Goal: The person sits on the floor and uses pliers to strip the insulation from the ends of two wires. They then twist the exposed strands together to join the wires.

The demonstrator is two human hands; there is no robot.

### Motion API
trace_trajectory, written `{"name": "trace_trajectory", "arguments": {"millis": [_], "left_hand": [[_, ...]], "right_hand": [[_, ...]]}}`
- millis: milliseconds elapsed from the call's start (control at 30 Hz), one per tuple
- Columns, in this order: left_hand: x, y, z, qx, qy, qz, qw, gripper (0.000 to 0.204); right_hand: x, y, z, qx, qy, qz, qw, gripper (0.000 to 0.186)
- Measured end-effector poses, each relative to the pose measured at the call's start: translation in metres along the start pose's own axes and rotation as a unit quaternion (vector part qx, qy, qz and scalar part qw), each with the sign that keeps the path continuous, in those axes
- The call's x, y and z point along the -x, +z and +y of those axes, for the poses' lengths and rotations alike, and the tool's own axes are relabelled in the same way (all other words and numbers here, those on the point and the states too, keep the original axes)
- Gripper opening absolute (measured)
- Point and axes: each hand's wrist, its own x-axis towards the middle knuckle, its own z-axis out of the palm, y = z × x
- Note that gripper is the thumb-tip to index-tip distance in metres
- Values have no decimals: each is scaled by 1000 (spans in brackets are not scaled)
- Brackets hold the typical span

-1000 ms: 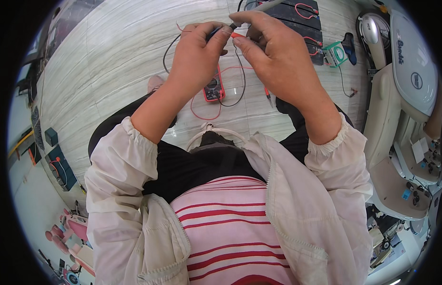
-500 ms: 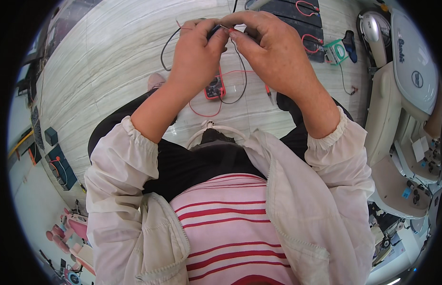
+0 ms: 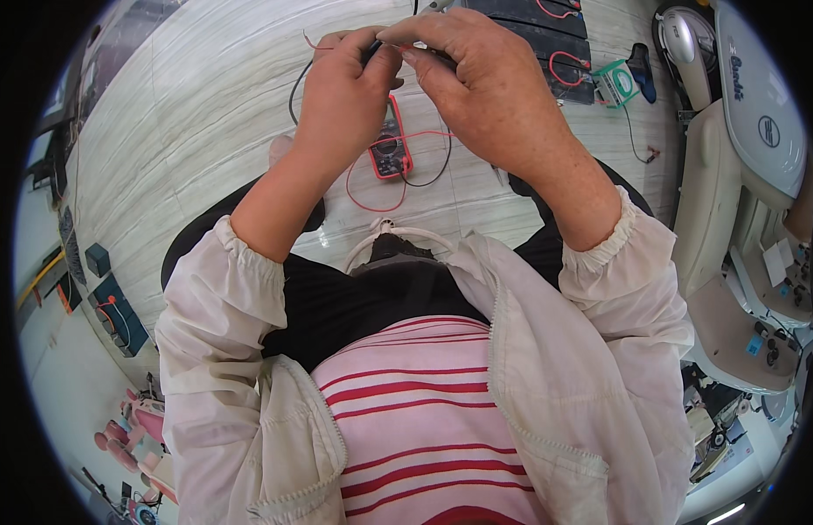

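Note:
My left hand (image 3: 345, 96) is closed around a dark cable (image 3: 371, 52) at the top middle, with a thin red wire (image 3: 312, 45) sticking out past its fingers. My right hand (image 3: 481, 96) meets it there, thumb and forefinger pinched on a small red piece (image 3: 404, 50), mostly hidden. Below them a red-and-black multimeter (image 3: 391, 157) lies on the tiled floor between my legs, with red and black leads looped around it. A probe tip (image 3: 498, 175) shows beside my right forearm.
Black battery blocks (image 3: 564, 83) with red jumper cables lie top right, beside a green-and-white device (image 3: 618, 86), a dark object (image 3: 641, 66) and a clipped lead (image 3: 651, 156). White scooters (image 3: 760, 114) line the right side; more batteries (image 3: 118, 319) and pink vehicles (image 3: 135, 429) sit left.
Both hands have moved a little up and left together. The red piece between my right fingers is now more covered, and more of the multimeter shows below my hands.

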Motion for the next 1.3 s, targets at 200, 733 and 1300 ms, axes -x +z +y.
{"name": "trace_trajectory", "arguments": {"millis": [200,733,1300], "left_hand": [[1,0,0,9,-2,2,1000,27],[3,1,10,136,-18,-49,989,33],[5,1,15,127,-39,-84,988,31]], "right_hand": [[1,1,2,-3,-13,-4,1000,22],[-13,-12,2,-53,185,111,975,23],[-7,-17,-9,-58,52,83,993,12]]}}
